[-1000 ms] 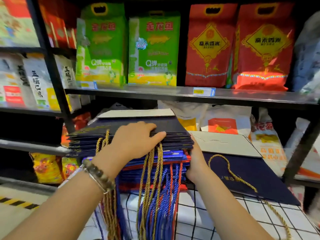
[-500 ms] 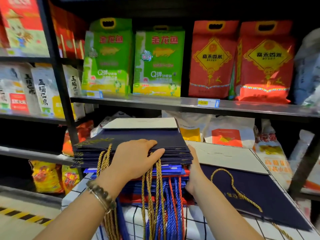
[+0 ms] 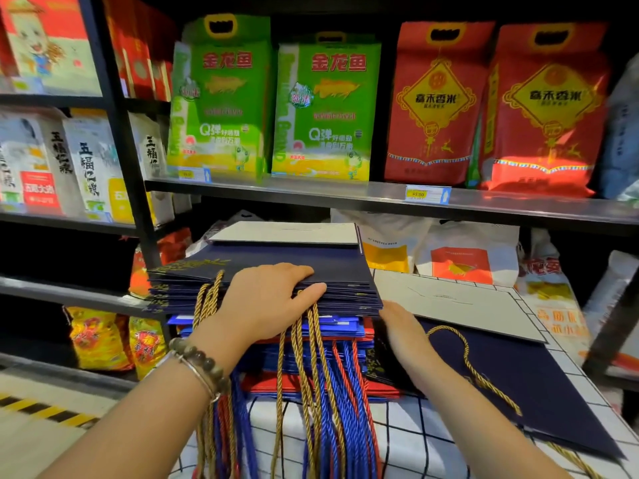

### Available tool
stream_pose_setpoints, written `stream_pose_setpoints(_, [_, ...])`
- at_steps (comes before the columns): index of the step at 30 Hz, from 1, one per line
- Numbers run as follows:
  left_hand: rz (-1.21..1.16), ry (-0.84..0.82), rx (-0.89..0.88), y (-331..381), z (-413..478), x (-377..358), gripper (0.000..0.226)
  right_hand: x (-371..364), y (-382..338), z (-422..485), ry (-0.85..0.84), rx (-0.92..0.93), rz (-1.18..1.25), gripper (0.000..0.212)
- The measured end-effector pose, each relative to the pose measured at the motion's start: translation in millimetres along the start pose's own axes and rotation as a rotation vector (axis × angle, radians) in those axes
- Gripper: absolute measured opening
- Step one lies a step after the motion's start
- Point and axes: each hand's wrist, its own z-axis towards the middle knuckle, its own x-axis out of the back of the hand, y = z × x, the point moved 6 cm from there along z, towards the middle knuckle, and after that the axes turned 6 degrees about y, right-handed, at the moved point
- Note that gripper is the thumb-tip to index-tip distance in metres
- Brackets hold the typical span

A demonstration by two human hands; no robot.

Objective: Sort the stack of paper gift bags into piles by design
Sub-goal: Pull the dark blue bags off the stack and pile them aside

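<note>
A stack of navy gift bags (image 3: 311,261) with gold print lies on top of blue bags (image 3: 342,326) and red bags (image 3: 262,383). Gold, blue and red rope handles (image 3: 321,392) hang over the table's front. My left hand (image 3: 266,299) grips the front edge of the navy stack, fingers on top and thumb at the edge. With straight fingers, my right hand (image 3: 401,333) touches the stack's right side, its fingertips hidden under the navy bags. One navy bag (image 3: 539,385) with a gold handle lies flat alone at the right.
The bags lie on a table with a white grid-pattern cloth (image 3: 415,444). Directly behind is a black metal shelf (image 3: 345,195) holding green and red rice bags. More sacks stand on the lower shelf behind the stack. A yellow-black floor stripe (image 3: 45,409) is at lower left.
The view has shifted a little, so the shelves sit lower in the picture. Both hands stay in the same places on the navy stack.
</note>
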Motion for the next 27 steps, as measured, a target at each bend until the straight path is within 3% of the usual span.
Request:
stream_pose_setpoints(2, [0.001, -0.002, -0.003, 1, 1, 0, 0.081, 15, 10, -6, -0.085, 0.133, -0.241, 0.042])
stream_pose_setpoints(5, [0.001, 0.003, -0.004, 4, 2, -2, 0.076, 23, 24, -27, -0.414, 0.252, -0.502, 0.064])
stream_pose_setpoints(8, [0.004, 0.001, -0.001, 6, 2, -1, 0.076, 34, 32, -37, -0.542, 0.381, -0.781, 0.076])
stream_pose_setpoints(15, [0.021, -0.004, -0.002, 9, 2, -2, 0.065, 48, 36, -36, -0.481, 0.408, -0.948, 0.064])
stream_pose_setpoints(20, [0.031, 0.000, -0.006, 11, 3, -3, 0.075, 87, 55, -27, -0.423, 0.381, -1.032, 0.065])
stream_pose_setpoints(27, [0.023, 0.036, 0.012, 13, 3, -2, 0.099, 112, 63, -37, -0.462, 0.272, -0.788, 0.061])
